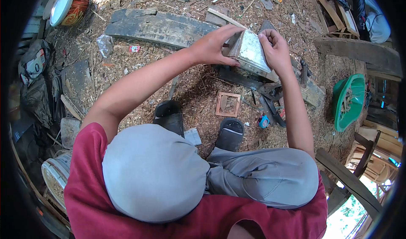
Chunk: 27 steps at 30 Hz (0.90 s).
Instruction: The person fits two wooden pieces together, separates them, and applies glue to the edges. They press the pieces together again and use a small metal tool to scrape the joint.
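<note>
A small wooden box with a whitish, worn face is held up in front of me, above a dark beam. My left hand grips it from the left, the thumb at its lower corner and the fingers along the far side. At the right edge my right hand is closed, its thumb against the pale face and its fingers curled. Whether something small is also between those fingertips is hidden. Below, a small reddish wooden frame lies on the ground between my sandalled feet.
A weathered plank stretches across the ground ahead. Dark tools and a blue tape measure lie right of my feet. A green basin stands at the right, a lidded bucket at the far left. Wood shavings cover the ground.
</note>
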### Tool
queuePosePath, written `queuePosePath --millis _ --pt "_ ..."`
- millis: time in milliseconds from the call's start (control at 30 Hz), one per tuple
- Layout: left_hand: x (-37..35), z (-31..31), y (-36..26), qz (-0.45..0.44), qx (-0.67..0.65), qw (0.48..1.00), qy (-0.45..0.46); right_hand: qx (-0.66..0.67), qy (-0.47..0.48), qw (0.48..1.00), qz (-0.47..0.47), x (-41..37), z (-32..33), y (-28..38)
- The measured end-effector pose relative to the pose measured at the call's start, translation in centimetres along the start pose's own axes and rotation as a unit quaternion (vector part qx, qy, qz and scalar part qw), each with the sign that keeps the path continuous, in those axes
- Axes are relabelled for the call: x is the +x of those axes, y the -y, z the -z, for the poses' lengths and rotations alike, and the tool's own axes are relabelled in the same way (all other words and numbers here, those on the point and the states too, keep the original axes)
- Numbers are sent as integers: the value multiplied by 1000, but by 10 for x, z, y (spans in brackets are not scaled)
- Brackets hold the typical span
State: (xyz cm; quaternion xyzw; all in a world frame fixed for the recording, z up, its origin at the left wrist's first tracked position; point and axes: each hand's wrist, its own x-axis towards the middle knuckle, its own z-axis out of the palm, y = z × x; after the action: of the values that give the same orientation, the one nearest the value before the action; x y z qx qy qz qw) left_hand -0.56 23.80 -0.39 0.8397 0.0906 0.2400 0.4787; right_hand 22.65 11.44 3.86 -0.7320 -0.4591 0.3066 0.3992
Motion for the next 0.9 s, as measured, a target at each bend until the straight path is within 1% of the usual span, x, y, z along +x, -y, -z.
queuePosePath --millis 167,300,400,567,900 --pt "-1 1 -1 1 -5 1000 -1 12 -1 1000 5 -1 -2 5" --pt "-1 1 0 7 -2 1000 4 -6 -5 1000 11 -2 -3 7" --pt "0 1 -1 27 -5 1000 13 0 -8 1000 18 -1 -4 5" --pt "0 1 -1 19 6 1000 8 10 -2 1000 8 -1 -3 5" --pt "1 0 0 17 3 1000 0 -14 -2 1000 5 -1 -2 8"
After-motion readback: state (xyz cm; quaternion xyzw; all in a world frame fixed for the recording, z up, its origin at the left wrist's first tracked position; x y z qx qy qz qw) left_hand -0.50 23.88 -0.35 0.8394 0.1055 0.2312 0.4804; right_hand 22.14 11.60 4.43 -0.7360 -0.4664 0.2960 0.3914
